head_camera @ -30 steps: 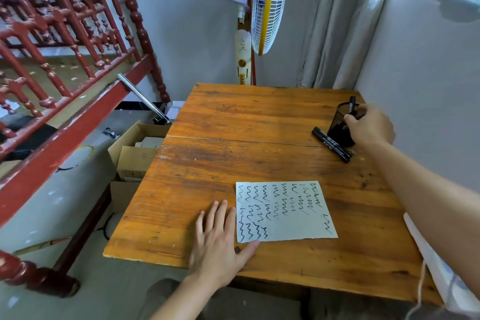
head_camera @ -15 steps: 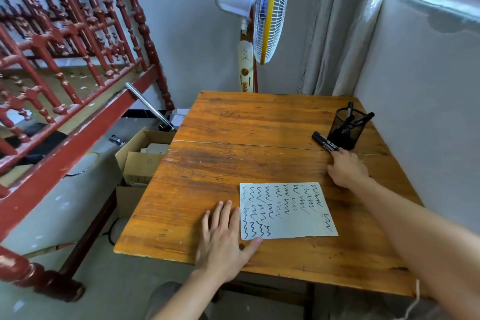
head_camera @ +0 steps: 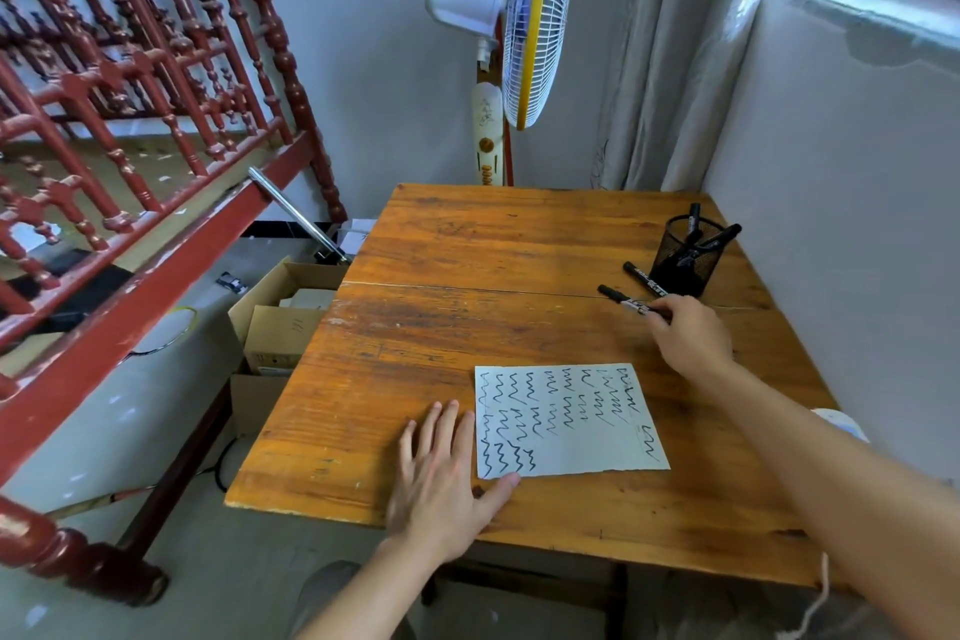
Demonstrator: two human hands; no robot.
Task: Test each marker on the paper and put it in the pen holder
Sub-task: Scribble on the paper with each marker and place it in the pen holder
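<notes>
A white paper (head_camera: 571, 418) covered in black squiggles lies near the front of the wooden table (head_camera: 467, 250). My left hand (head_camera: 441, 478) rests flat beside it, thumb on its lower left corner. My right hand (head_camera: 688, 335) grips one black marker (head_camera: 626, 301) by its near end, its capped tip pointing left. A second black marker (head_camera: 644, 278) lies on the table just behind it, against the black mesh pen holder (head_camera: 685, 252). The holder stands at the table's right edge with a few markers in it.
A standing fan (head_camera: 524, 16) is behind the table, a curtain (head_camera: 670, 68) and wall at the right. Open cardboard boxes (head_camera: 280, 322) sit on the floor at the left, beside a red wooden bed frame (head_camera: 130, 130).
My right hand left the pen holder, came down to the table and closed on one of the two markers lying there. My left hand stayed on the paper's corner.
</notes>
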